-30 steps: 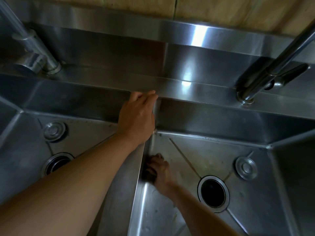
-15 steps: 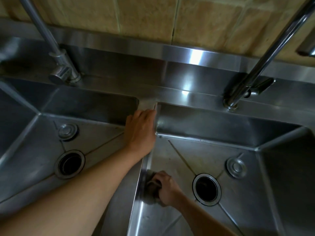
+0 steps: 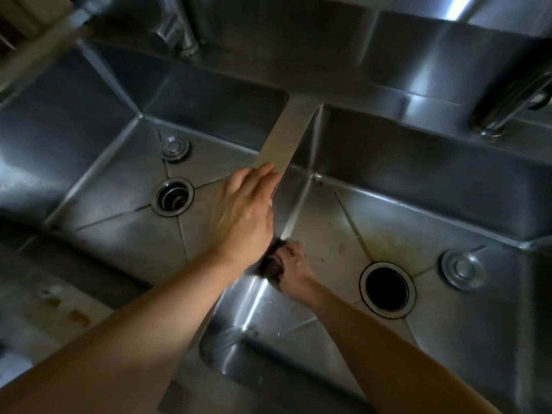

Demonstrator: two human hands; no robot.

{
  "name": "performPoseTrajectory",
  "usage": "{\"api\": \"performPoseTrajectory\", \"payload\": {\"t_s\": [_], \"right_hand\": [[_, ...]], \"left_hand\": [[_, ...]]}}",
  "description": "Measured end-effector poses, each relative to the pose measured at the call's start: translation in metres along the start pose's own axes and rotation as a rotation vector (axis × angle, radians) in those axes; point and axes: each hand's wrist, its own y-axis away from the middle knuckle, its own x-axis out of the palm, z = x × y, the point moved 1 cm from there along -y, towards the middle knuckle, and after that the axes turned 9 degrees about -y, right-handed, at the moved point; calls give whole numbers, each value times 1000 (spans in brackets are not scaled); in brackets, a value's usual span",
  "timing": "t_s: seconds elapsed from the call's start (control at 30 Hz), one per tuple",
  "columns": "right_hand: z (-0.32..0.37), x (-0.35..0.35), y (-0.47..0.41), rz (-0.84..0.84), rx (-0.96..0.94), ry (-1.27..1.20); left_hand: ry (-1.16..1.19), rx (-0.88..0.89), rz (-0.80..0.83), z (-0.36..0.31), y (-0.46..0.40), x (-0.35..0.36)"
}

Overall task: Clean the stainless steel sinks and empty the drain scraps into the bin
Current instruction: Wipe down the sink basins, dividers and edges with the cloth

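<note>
Because the left hand (image 3: 243,216) and its forearm cross in front, much of the dark scrubbing pad (image 3: 271,264) is covered, and what it is made of cannot be told; only a rough, blackish clump shows at the foot of the right sink's (image 3: 448,180) left wall. The right hand (image 3: 294,268) grips that pad with curled fingers, low inside the basin, just beside the corner where wall meets floor. The left hand lies flat with straight fingers on the divider (image 3: 283,135), a narrow brushed-steel strip between the two basins, and holds nothing. Both sinks are square-cornered stainless steel with creased floors that slope toward round drains. The right drain (image 3: 386,289) is an open black hole with a bright rim, and brownish staining spreads on the floor above it; a round steel plug (image 3: 461,268) lies near it toward the right wall. In the left sink (image 3: 98,138) the drain (image 3: 173,198) has something inside, too dim to make out, and a second plug (image 3: 175,147) sits beyond it. The left faucet (image 3: 176,31) is cut off at the top edge, the right faucet (image 3: 507,100) at the right edge, both blurred. The near steel tabletop (image 3: 44,309) at lower left carries small yellowish marks, too smeared to identify.
</note>
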Motion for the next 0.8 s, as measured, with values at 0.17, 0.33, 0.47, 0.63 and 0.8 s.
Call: {"api": "performPoseTrajectory", "payload": {"t_s": [0.17,0.33,0.47,0.63,0.8], "right_hand": [[-5,51,67,409,-170,18],[-22,46,77,361,-243,178],[-48,10,76,234,-202,282],[-79,-39,77,66,101,511],[-80,-74,79,-65,273,563]], "left_hand": [[-55,10,-14,-1,1,1],[-105,8,2,-1,4,2],[-96,3,-17,-2,4,1],[-105,3,17,-2,4,0],[-107,2,34,-4,3,-1]]}}
